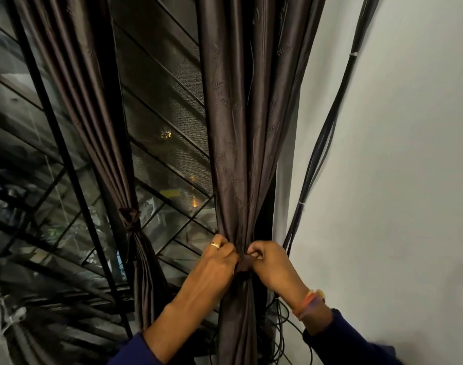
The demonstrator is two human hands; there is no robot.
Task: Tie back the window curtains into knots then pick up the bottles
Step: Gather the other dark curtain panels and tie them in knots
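Two dark brown curtains hang before a barred window. The left curtain (93,106) is gathered and bound in a knot (130,218) at mid height. The right curtain (235,127) hangs in front of me, bunched together at my hands. My left hand (220,262), with a ring on one finger, grips the bunch from the left. My right hand (270,267), with a wristband, pinches a dark fabric band (245,263) wrapped around the bunch. No bottles are in view.
The window (167,143) has black metal bars and a mesh screen, with night lights outside. A bundle of black cables (328,133) runs down the white wall (409,180) at the right and loops behind the curtain's foot.
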